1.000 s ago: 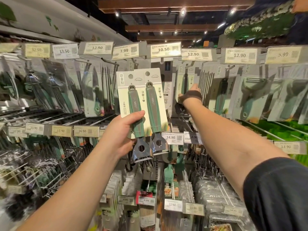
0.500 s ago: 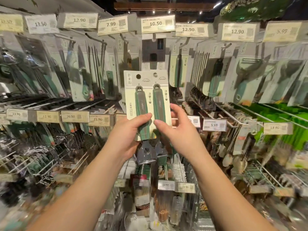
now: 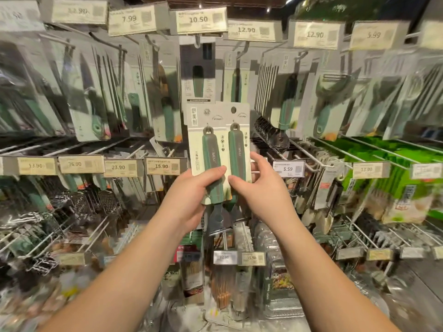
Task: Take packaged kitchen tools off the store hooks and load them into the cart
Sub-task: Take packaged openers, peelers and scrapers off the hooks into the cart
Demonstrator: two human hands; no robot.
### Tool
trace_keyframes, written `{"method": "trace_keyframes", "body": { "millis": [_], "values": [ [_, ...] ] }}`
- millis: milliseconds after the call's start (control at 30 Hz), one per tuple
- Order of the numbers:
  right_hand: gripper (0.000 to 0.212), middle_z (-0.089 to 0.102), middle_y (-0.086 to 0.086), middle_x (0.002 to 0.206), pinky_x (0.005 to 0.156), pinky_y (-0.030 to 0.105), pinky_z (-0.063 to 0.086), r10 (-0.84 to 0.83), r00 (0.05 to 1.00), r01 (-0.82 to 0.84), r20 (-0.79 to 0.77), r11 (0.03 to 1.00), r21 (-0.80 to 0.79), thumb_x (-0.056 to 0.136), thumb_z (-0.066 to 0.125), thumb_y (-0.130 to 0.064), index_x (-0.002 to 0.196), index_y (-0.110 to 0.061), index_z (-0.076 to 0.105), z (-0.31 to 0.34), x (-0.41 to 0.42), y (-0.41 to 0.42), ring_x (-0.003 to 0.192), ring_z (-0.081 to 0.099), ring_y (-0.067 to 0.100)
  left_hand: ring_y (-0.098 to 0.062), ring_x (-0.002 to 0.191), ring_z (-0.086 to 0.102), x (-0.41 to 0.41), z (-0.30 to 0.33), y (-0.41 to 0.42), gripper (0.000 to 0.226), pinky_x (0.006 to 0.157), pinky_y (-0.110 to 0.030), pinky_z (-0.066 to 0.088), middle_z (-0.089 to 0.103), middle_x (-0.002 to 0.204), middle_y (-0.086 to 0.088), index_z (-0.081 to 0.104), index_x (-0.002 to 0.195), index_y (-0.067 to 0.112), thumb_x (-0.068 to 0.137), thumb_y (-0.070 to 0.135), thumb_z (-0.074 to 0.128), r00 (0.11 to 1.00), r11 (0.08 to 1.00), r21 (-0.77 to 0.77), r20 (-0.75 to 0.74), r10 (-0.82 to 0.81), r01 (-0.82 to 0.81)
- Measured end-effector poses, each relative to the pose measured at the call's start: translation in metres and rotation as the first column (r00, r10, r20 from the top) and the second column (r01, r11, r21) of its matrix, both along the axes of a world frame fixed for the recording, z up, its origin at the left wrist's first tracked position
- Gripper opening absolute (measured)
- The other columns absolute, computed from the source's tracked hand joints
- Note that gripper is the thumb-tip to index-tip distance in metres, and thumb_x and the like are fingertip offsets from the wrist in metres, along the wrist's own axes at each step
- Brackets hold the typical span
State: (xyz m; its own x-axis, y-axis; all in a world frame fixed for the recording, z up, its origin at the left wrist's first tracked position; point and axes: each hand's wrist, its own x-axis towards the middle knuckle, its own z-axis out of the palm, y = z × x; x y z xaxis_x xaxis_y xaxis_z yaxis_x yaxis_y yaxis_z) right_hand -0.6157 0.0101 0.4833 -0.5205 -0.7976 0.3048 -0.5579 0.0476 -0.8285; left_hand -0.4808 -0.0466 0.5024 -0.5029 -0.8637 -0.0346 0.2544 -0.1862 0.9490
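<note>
Holding two carded kitchen tools upright in front of the display, you have your left hand [image 3: 189, 197] wrapped around the left package [image 3: 208, 149], thumb pressed across its green handle and the other fingers curled behind the card. Your right hand [image 3: 260, 195] pinches the right package [image 3: 237, 144], thumb on the front of its green handle and fingers [image 3: 260, 161] curled round the card's right edge. The two cards overlap side by side, the right one tucked slightly behind the left, both clear of the hooks. Each card has a hang hole near its top, and each tool's metal head hangs below the card's bottom edge, just under your hands.

Behind the cards, the top row of hooks [image 3: 242, 52] carries more packaged tools: knives at the left, a dark-handled tool straight above your cards, and a Y-shaped peeler [image 3: 329, 92] to the right. Price tags [image 3: 198, 20] run along the rail above, reading 7.99, 10.50, 12.90, 12.90 and 5.99. A second row of tags sits level with your hands, among them 15.90 to the left and 5.59 [image 3: 288, 168] just right of your right hand. Green packets [image 3: 383, 164] fill the hooks at the far right. Lower rows are blurred.
</note>
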Motion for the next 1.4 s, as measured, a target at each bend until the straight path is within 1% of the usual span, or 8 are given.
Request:
{"method": "trace_keyframes", "body": {
  "millis": [133,267,533,833,1033,1200,1300,1400],
  "values": [
    [0.057,0.063,-0.014,0.124,0.084,0.035,0.057,-0.073,0.997,0.073,0.015,0.995,-0.069,0.085,0.069,-0.041,0.137,-0.036,0.045,0.013,-0.014,-0.003,0.099,0.067,0.010,-0.026,0.108,0.071,-0.002,0.008,-0.006,0.031,0.093,-0.044,0.055,0.076,0.109,-0.008,0.067,0.120,0.008,0.089,0.015,0.072,0.998,0.999,0.009,-0.043,0.047,-0.046],
    [0.075,0.058,-0.006,0.133,0.081,0.034,0.058,-0.147,0.988,0.141,-0.038,0.981,-0.136,0.086,0.066,-0.041,0.152,-0.024,0.034,0.037,-0.033,-0.018,0.104,0.065,0.012,-0.018,0.098,0.072,-0.002,0.026,-0.015,0.026,0.096,-0.042,0.053,0.078,0.098,-0.001,0.067,0.114,0.011,0.089,0.013,0.072,0.990,0.995,-0.042,-0.109,0.087,-0.092],
    [0.077,0.041,0.001,0.155,0.088,0.029,0.043,-0.203,0.963,0.175,-0.179,0.971,-0.160,0.091,0.064,-0.036,0.156,-0.016,0.028,0.083,-0.043,-0.055,0.128,0.053,0.020,-0.004,0.071,0.070,-0.003,0.049,-0.017,0.025,0.073,-0.028,0.053,0.075,0.078,0.008,0.067,0.115,0.010,0.090,0.011,0.069,0.983,0.992,-0.077,-0.165,0.081,-0.095],
    [0.050,0.062,-0.002,0.113,0.054,0.026,0.041,-0.198,0.957,0.171,-0.214,0.975,-0.140,0.086,0.063,-0.032,0.132,-0.016,0.050,0.089,-0.054,-0.086,0.083,0.067,0.021,0.000,0.064,0.069,0.003,0.056,-0.018,0.025,0.063,-0.023,0.053,0.073,0.069,0.011,0.066,0.115,0.007,0.091,0.011,0.067,0.984,0.993,-0.077,-0.160,0.082,-0.095],
    [0.062,0.053,0.011,0.134,0.074,0.043,0.057,-0.253,0.940,0.240,-0.230,0.967,-0.083,0.089,0.062,-0.030,0.142,-0.006,0.040,0.084,-0.061,-0.115,0.094,0.064,0.026,0.000,0.059,0.068,0.007,0.059,-0.018,0.023,0.054,-0.020,0.054,0.072,0.066,0.010,0.065,0.114,0.007,0.092,0.009,0.066,0.982,0.992,-0.060,-0.160,0.101,-0.112],
    [0.026,0.061,0.008,0.092,0.057,0.037,0.054,-0.266,0.935,0.263,-0.235,0.964,-0.045,0.092,0.060,-0.025,0.105,-0.003,0.057,0.086,-0.072,-0.143,0.071,0.062,0.024,0.001,0.055,0.067,0.010,0.060,-0.017,0.024,0.049,-0.018,0.053,0.070,0.061,0.010,0.063,0.116,0.005,0.092,0.009,0.066,0.981,0.992,-0.041,-0.157,0.114,-0.121],
    [0.041,0.056,0.006,0.090,0.067,0.041,0.060,-0.268,0.918,0.285,-0.291,0.958,0.015,0.094,0.060,-0.027,0.126,-0.004,0.048,0.087,-0.076,-0.155,0.076,0.062,0.026,-0.001,0.057,0.068,0.011,0.059,-0.016,0.025,0.053,-0.023,0.055,0.071,0.062,0.010,0.064,0.115,0.006,0.091,0.010,0.067,0.982,0.993,-0.033,-0.152,0.110,-0.116],
    [0.071,0.052,0.017,0.129,0.073,0.039,0.054,-0.265,0.894,0.315,-0.362,0.945,0.086,0.097,0.059,-0.035,0.151,-0.006,0.023,0.088,-0.083,-0.168,0.104,0.063,0.035,-0.005,0.070,0.067,0.011,0.057,-0.015,0.030,0.072,-0.032,0.052,0.072,0.066,0.010,0.065,0.118,0.008,0.088,0.013,0.070,0.982,0.991,-0.026,-0.142,0.126,-0.131]
  ]
}}
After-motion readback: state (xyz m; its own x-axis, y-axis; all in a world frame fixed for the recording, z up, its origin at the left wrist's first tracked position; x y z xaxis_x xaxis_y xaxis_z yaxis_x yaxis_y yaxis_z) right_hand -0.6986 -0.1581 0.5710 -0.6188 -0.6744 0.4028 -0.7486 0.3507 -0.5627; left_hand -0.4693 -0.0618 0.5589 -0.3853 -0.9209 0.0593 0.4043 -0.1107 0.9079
